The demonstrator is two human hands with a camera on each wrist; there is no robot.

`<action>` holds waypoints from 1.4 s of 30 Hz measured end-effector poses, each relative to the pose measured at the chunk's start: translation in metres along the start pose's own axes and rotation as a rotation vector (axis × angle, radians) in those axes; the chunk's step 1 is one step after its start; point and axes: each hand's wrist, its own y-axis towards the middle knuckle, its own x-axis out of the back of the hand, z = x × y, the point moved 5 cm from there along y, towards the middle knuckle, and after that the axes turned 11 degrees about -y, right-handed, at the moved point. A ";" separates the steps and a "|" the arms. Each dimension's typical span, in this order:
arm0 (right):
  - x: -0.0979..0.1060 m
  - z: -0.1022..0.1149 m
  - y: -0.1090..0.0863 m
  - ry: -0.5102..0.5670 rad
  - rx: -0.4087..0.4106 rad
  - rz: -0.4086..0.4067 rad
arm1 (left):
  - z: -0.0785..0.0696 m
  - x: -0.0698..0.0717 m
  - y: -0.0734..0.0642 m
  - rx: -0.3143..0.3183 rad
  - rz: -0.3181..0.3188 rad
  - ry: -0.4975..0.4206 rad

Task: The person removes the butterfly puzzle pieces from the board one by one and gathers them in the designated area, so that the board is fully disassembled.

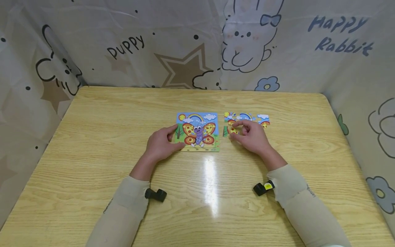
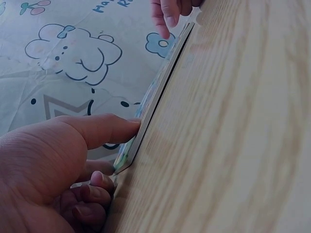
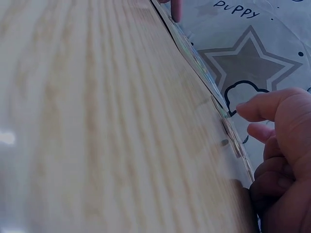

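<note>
A square butterfly puzzle board [image 1: 199, 137] lies flat on the table. My left hand [image 1: 162, 144] is at its left side, with the thumb resting on the lower left part and the index finger at the left edge. In the left wrist view the thumb [image 2: 114, 130] touches the board's rim [image 2: 160, 92]. To the right, my right hand [image 1: 251, 137] hovers over loose puzzle pieces [image 1: 247, 116], thumb and index finger apart. A piece with a green strip [image 1: 225, 131] lies by these fingertips. The right wrist view shows nothing between thumb and index finger [image 3: 257, 108].
The wooden table [image 1: 123, 113] has a shiny reflection in front of the board. Patterned cloth [image 1: 182, 41] hangs behind the table and along both sides. Black wrist devices [image 1: 155, 195] sit at both sleeves.
</note>
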 end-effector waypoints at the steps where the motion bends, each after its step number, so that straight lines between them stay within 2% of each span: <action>1: 0.000 0.000 0.000 0.004 0.001 -0.004 | 0.000 0.000 0.000 -0.001 -0.001 0.001; 8: -0.002 0.007 0.002 0.058 0.030 -0.031 | -0.002 0.002 0.000 -0.005 -0.003 0.000; 22: -0.024 0.030 0.014 0.119 0.075 0.013 | -0.001 0.001 0.001 0.005 -0.002 -0.003; 29: -0.035 0.041 0.017 0.116 0.097 0.044 | -0.002 0.001 0.001 0.009 -0.002 0.001; 42: -0.054 0.055 0.024 0.152 0.102 0.080 | 0.000 0.000 0.001 0.016 -0.003 -0.005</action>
